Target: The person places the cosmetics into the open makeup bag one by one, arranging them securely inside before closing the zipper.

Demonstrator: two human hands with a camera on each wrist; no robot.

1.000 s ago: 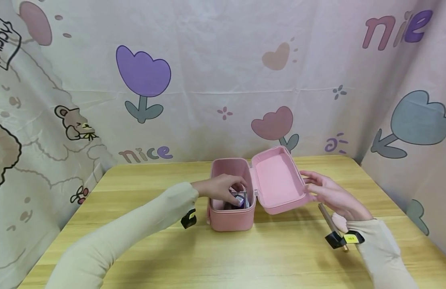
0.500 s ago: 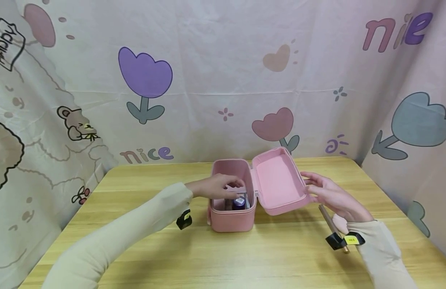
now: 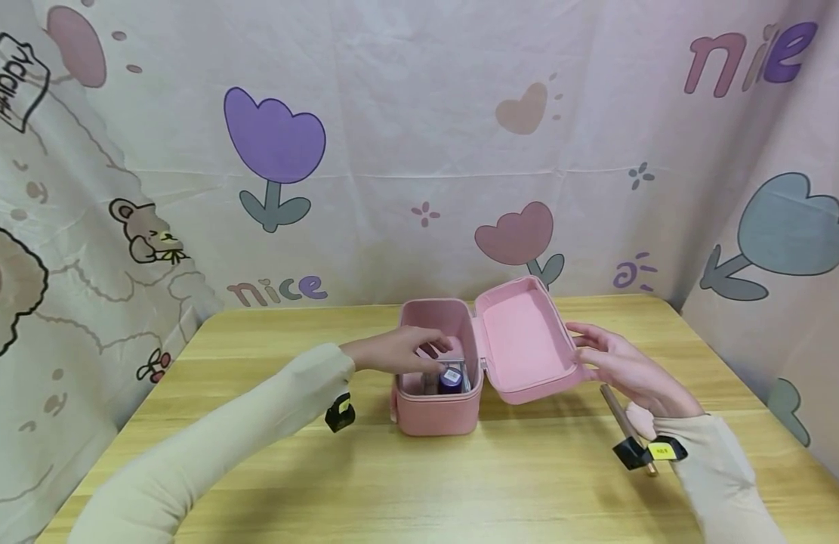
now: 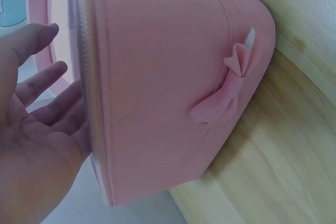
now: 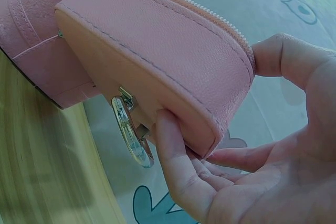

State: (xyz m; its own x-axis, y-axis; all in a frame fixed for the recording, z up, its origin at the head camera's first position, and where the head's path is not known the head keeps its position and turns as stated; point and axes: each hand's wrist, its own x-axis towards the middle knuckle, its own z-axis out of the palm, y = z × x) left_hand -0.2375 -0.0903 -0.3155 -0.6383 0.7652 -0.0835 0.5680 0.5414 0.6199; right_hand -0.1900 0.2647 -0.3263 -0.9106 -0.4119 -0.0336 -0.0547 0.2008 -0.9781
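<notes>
A pink zippered case (image 3: pixel 437 417) stands on the table with its lid (image 3: pixel 528 340) folded out to the right. Inside, at the near end, sits a small dark purple round container (image 3: pixel 450 382) with a white label, beside a clear-edged item. My left hand (image 3: pixel 405 350) hovers over the case opening, fingers loosely bent and holding nothing; in the left wrist view it reaches past the zippered rim, near a pink bow (image 4: pixel 231 85) on the case's side. My right hand (image 3: pixel 623 370) pinches the lid's outer end between thumb and fingers, close to a metal handle (image 5: pixel 131 132) on the lid.
A brown stick (image 3: pixel 619 412) with a gold tip lies under my right wrist, near a small pale pink piece (image 3: pixel 640 418). Behind the wooden table (image 3: pixel 290 483) hangs a printed curtain (image 3: pixel 378 113).
My left hand has lifted off the dark purple container and drawn back to the left, its fingers spreading. The right hand has stayed on the lid.
</notes>
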